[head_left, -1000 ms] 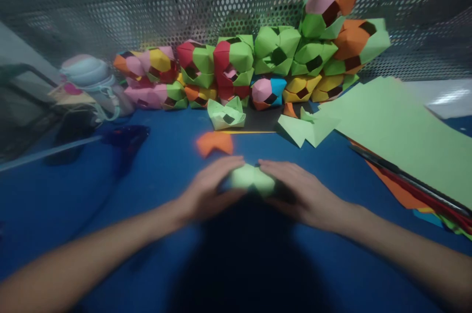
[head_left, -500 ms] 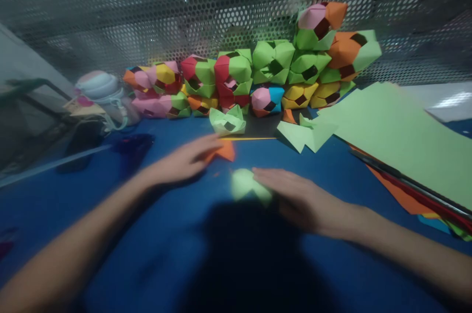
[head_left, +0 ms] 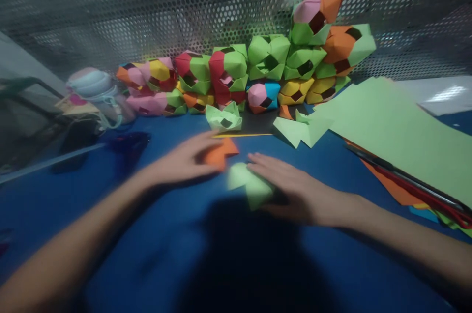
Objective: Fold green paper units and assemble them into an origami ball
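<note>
My left hand (head_left: 184,160) lies over an orange folded paper piece (head_left: 220,152) on the blue table (head_left: 110,234), its fingers closed on the piece. Close to the right, my right hand (head_left: 291,187) holds a light green folded paper piece (head_left: 248,183) near the middle of the table. The two pieces sit almost side by side, the orange one slightly farther from me. Both hands are blurred by motion.
A row of stacked colourful paper cubes (head_left: 258,65) stands along the perforated metal wall (head_left: 147,3). A light green folded shape (head_left: 223,117) and green folded scraps (head_left: 302,128) lie before it. Stacked coloured paper sheets (head_left: 401,141) fill the right. A pastel bottle (head_left: 92,87) and dark objects sit left.
My left hand left the green piece, reached forward to the orange piece and drew it nearer. My right hand stayed on the green piece.
</note>
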`<state>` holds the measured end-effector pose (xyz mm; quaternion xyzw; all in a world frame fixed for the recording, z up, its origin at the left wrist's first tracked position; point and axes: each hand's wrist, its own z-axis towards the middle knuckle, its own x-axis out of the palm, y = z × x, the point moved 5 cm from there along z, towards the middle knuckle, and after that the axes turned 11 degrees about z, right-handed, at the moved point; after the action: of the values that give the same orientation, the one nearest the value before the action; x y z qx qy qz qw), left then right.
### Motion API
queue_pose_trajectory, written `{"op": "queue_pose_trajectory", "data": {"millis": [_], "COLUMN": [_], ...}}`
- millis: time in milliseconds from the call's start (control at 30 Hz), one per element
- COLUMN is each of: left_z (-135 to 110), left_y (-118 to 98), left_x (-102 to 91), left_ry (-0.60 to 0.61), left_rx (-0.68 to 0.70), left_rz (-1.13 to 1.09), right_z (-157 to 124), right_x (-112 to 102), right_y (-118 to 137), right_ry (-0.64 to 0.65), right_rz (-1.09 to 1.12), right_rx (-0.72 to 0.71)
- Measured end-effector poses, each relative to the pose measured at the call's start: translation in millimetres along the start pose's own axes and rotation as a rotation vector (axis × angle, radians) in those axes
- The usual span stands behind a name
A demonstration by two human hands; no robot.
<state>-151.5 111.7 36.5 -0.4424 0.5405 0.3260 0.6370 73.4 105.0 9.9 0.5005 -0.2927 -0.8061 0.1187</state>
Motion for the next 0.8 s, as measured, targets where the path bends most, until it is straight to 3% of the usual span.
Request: {"op": "queue_pose_trajectory", "data": {"millis": [133,400,567,800], "left_z": [1.4,0.2,0.9,2.0], "left_y": [2.6,3.6,4.4,6.3], "left_x": [7.6,10.5,10.7,17.5], "left_ry": [0.061,0.057,0.089,0.139], "left_rx": [0.111,0.115,0.164,0.127], "left_rz": [-0.065,-0.105,-0.101,-0.106], "right_z": [2.2,3.0,8.3,42.2], "right_x": [5.2,-3.0,-10.5,-8.8], "right_y": [-2.8,2.4,-10.4,-17.5], "right_ry": [0.077,0.002,0.141,0.377], "right_rz": [0.088,-0.005,0.039,0.098], "right_rx": [-0.070,-0.059,0.034,0.088]}}
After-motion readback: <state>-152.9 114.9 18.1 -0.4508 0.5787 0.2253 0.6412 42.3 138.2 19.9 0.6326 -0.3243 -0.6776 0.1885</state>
